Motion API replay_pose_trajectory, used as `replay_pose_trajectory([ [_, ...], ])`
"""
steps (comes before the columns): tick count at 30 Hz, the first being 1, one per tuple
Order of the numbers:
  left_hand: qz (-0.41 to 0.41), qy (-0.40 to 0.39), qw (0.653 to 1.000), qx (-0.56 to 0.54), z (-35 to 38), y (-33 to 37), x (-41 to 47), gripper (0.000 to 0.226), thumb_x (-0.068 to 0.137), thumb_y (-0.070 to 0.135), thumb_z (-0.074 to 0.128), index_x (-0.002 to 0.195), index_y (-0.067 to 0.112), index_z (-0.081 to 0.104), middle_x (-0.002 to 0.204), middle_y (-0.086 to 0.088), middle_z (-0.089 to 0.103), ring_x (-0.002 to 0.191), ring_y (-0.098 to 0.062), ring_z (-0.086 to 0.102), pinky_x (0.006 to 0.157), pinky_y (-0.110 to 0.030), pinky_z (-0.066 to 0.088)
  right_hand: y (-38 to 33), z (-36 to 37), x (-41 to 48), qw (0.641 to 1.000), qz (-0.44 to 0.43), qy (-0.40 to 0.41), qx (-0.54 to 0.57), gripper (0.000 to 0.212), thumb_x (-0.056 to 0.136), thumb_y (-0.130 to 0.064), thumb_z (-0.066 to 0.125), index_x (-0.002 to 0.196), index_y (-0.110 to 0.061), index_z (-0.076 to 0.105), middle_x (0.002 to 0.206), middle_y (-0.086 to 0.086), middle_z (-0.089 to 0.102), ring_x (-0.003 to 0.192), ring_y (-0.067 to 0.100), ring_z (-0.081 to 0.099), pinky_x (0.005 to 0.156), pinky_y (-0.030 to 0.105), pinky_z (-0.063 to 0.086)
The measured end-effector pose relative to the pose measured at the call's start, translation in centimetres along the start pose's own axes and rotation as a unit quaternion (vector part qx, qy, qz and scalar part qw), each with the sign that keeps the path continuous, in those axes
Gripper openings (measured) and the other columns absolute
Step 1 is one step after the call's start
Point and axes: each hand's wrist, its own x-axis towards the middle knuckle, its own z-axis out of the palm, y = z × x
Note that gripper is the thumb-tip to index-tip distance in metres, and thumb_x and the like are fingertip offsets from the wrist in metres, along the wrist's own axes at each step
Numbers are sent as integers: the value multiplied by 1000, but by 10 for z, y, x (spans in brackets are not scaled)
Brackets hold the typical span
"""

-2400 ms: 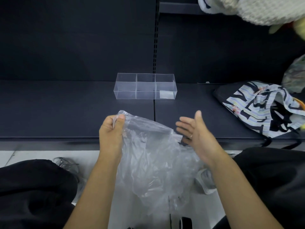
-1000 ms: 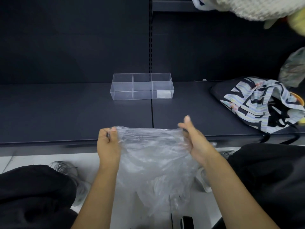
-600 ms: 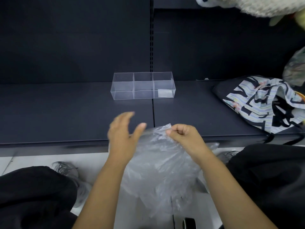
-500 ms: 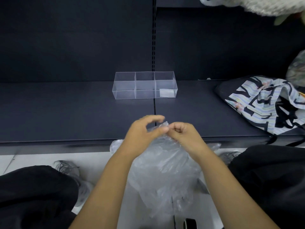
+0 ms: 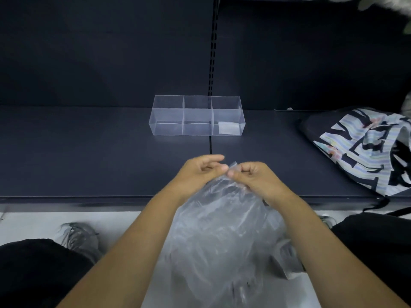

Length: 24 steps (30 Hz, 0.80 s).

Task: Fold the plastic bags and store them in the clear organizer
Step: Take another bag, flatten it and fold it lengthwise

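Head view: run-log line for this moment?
left hand: pinches clear crinkled plastic bag top | right hand: pinches same top | clear three-compartment plastic organizer: on dark shelf, apart, pale piece in right compartment

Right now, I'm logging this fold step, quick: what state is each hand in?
Left hand: closed, pinching the top of the plastic bag.
Right hand: closed, pinching the same top edge.

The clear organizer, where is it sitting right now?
In the head view the clear organizer sits mid-frame on the dark shelf near its back wall, beyond the plastic bag and left of the patterned bag.
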Motion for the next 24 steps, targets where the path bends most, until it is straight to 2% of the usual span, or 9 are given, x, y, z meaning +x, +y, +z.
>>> replay_pose_trajectory([
  [2, -6, 1, 1000, -22, 4, -1, 14, 30, 78, 37, 75, 106, 26, 71, 100, 10, 73, 95, -2, 67, 82, -14, 50, -1, 0, 14, 999, -3, -16, -27, 39, 79, -35, 75, 79, 2, 64, 60, 1, 51, 51, 8, 41, 51, 19, 36],
  [6, -14, 59, 996, -62, -1, -10, 39, 12, 77, 29, 77, 85, 20, 75, 88, 1, 75, 86, -12, 71, 80, -22, 54, 0, -2, 45, 998, 1, -30, -47, 33, 80, -27, 76, 78, 3, 65, 59, 2, 51, 49, 7, 40, 50, 19, 35],
  [9, -29, 109, 989, -91, -7, -18, 54, 15, 80, 27, 76, 85, 13, 75, 83, -4, 75, 79, -17, 72, 72, -24, 57, 1, -7, 66, 998, 11, -44, -47, 22, 79, -31, 77, 76, -10, 70, 68, 6, 65, 59, 12, 53, 61, 23, 44],
  [12, -52, 192, 974, -112, -20, -30, 69, 14, 82, 26, 74, 81, 12, 75, 76, -2, 75, 68, -10, 70, 58, -16, 52, 7, -21, 86, 994, 45, -59, -75, 24, 76, -32, 79, 87, -12, 72, 86, 9, 75, 76, 16, 67, 77, 29, 52],
  [14, -66, 264, 957, -100, -38, -42, 80, 12, 82, 26, 75, 76, 15, 75, 75, 0, 75, 67, -8, 68, 61, -16, 52, 15, -39, 97, 991, 66, -60, -102, 22, 76, -29, 79, 90, -13, 72, 89, 7, 75, 81, 13, 69, 79, 27, 51],
  [17, -93, 320, 939, -83, -68, -61, 94, 14, 82, 27, 74, 80, 14, 74, 84, -6, 74, 77, -16, 66, 82, -30, 56, 30, -74, 106, 988, 83, -38, -127, 15, 77, -21, 79, 88, -13, 72, 89, 8, 75, 80, 11, 67, 76, 19, 51],
  [19, -108, 329, 936, -65, -85, -73, 102, 13, 83, 27, 74, 81, 14, 74, 89, -11, 73, 80, -21, 64, 89, -37, 55, 37, -95, 110, 986, 95, -12, -140, 11, 77, -21, 78, 86, -16, 74, 82, 2, 74, 72, 3, 65, 67, 11, 48],
  [21, -116, 328, 936, -50, -96, -83, 108, 13, 83, 28, 74, 79, 15, 73, 87, -10, 72, 80, -21, 64, 86, -36, 55, 43, -111, 114, 987, 102, 4, -126, 9, 78, -22, 77, 85, -17, 74, 68, -5, 69, 56, 0, 58, 54, 11, 44],
  [24, -129, 327, 934, -58, -103, -92, 118, 14, 84, 26, 73, 83, 12, 72, 72, -2, 67, 67, -13, 61, 68, -23, 53, 50, -122, 121, 990, 91, 15, -104, 12, 79, -28, 75, 86, -18, 74, 60, -6, 60, 58, 3, 53, 58, 12, 46],
])
